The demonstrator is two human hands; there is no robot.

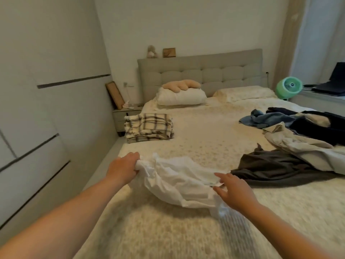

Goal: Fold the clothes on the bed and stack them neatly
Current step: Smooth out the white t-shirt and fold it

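On bed (196, 128), left hand (124, 168) gripping white garment (179, 182), right hand (234, 191) open

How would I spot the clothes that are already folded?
Start at the grey headboard and come down the bed's left edge, past the white pillow. The folded stack lies there alone, cream with dark checks; the other clothes are plain and lie loose.

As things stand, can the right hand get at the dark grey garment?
Probably yes. The right hand rests open on the white garment, and the dark grey garment lies just beyond it on the bed with nothing between. It would have to let go of the white one first.
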